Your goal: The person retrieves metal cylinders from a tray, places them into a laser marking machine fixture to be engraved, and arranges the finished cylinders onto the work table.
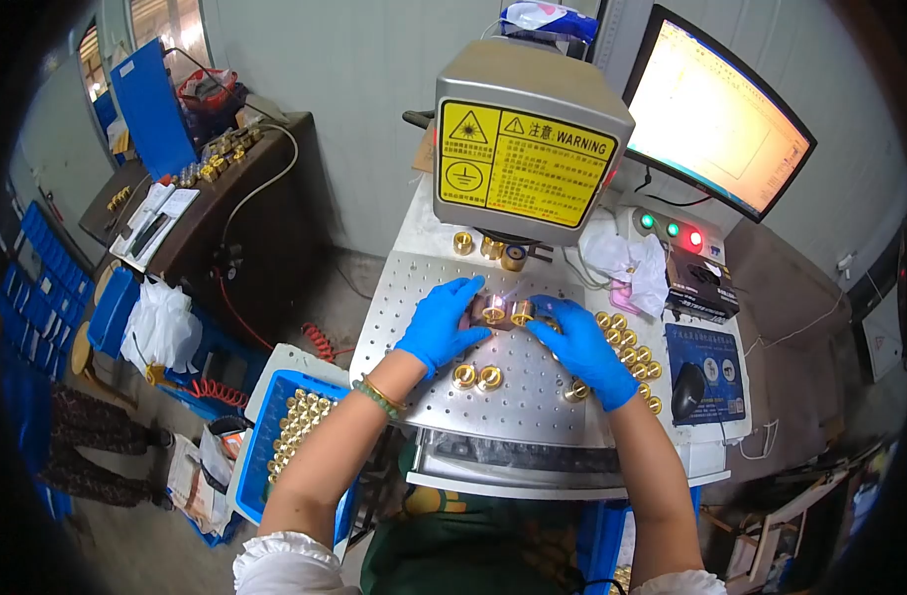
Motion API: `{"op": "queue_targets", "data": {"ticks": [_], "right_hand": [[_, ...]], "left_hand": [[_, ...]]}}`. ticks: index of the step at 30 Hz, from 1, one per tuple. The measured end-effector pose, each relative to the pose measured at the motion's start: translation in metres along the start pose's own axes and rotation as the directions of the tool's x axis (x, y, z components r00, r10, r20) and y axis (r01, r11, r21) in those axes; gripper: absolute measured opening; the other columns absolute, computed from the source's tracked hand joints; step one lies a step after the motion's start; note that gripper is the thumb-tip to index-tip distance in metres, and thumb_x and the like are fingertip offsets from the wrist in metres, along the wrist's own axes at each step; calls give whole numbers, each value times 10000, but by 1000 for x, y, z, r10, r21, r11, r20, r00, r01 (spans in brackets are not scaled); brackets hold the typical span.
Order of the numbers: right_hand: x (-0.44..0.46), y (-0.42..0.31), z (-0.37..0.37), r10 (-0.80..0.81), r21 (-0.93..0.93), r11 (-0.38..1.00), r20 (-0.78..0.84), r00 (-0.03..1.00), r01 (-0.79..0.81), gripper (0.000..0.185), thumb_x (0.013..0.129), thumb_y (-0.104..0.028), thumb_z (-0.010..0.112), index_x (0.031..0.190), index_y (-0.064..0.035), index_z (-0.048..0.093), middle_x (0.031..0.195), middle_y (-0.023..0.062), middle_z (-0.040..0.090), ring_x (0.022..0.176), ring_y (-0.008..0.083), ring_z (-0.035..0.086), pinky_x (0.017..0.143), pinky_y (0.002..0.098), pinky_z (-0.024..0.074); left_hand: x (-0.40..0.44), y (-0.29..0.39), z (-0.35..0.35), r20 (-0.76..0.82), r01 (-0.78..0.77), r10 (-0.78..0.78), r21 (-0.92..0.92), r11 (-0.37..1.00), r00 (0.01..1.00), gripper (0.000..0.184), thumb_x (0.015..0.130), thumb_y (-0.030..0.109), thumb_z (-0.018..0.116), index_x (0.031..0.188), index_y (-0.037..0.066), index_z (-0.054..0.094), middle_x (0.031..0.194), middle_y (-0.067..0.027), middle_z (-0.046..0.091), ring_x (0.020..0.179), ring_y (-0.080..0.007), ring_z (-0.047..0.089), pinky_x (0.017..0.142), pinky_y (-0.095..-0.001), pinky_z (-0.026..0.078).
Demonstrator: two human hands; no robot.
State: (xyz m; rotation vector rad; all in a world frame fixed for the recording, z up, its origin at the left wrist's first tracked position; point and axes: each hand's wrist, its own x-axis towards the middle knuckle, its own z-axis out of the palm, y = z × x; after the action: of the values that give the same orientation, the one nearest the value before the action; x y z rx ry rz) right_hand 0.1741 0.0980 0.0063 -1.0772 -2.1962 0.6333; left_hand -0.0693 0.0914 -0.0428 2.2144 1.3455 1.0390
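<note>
My left hand [442, 325], in a blue glove, has thumb and fingers spread at the left side of a small block under the marking head. A brass fitting [494, 310] stands on that block, close to the fingertips. My right hand [584, 349], also gloved, closes its thumb and fingertips around a second brass fitting [523, 313] just to the right. Part of that piece is hidden by the fingers. Two more brass fittings [477, 377] lie nearer me on the perforated metal plate [429, 402], and another fitting [575, 390] is below my right hand.
A grey machine head [528, 139] with a yellow warning label overhangs the plate. Several brass fittings [627, 347] stand at right, beside a mouse [688, 392]. A monitor [721, 109] is behind. At left a blue bin [250, 451] holds many fittings. Another person's legs [107, 446] show far left.
</note>
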Motion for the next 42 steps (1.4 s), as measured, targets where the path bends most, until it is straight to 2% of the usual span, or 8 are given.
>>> {"op": "queue_targets", "data": {"ticks": [3,9,11,16,18,22,27,42], "right_hand": [[1,-2,-2,95,94,991,43,994,-99,400,864,-277,650,1156,-7,611,1037,214,647,949,349,633,841,398,492],[3,-5,-4,122,95,988,48,991,-126,371,872,-250,639,1148,-3,616,1047,212,649,970,332,640,845,386,494],[4,-2,-3,85,138,986,58,995,-93,349,891,-206,627,1176,-7,596,928,121,645,616,122,591,528,269,466],[7,0,-1,65,115,991,50,997,-71,342,892,-208,623,1167,-6,601,937,119,646,588,118,584,510,267,460],[10,-4,-2,51,111,992,44,998,-55,342,872,-223,629,1134,-3,621,1022,207,658,955,329,642,834,383,495],[14,-7,1,116,150,980,91,989,-129,339,874,-230,629,1132,-10,622,1037,200,654,970,336,630,839,390,490],[13,5,8,-24,55,998,33,999,22,347,861,-228,640,1143,-27,614,1064,190,645,992,349,612,859,407,482],[18,-15,16,-186,-46,982,-23,982,185,307,844,-197,644,1115,-54,620,1014,178,639,935,359,600,831,412,475]], "left_hand": [[1,4,1,-121,-124,131,68,990,984,706,690,210,797,1291,11,485,1150,-185,567,921,-365,575,822,-420,476],[9,17,-2,23,56,-58,68,996,998,733,712,329,778,1332,84,473,1266,-172,538,1111,-365,527,954,-426,446],[10,18,-1,-24,10,-8,81,997,1000,724,712,341,779,1322,83,486,1266,-172,539,1112,-363,528,955,-422,446],[14,17,7,-48,8,-9,-10,1000,999,747,689,333,815,1307,52,502,1246,-204,539,1072,-388,531,958,-431,434],[15,15,11,-71,7,-11,-69,998,997,667,707,311,806,1262,48,546,1258,-205,532,1075,-378,531,951,-425,439],[13,7,14,-169,-33,30,-18,999,985,543,741,256,783,1202,39,593,1186,-183,581,1057,-339,557,932,-399,449],[-22,40,-21,-80,283,-437,-656,700,896,375,794,114,717,1153,62,624,1017,-85,653,975,-185,606,856,-294,481],[-93,38,-12,-384,163,-258,-264,951,887,321,784,33,672,1092,54,585,1176,-148,576,1070,-289,583,901,-343,470]]}}
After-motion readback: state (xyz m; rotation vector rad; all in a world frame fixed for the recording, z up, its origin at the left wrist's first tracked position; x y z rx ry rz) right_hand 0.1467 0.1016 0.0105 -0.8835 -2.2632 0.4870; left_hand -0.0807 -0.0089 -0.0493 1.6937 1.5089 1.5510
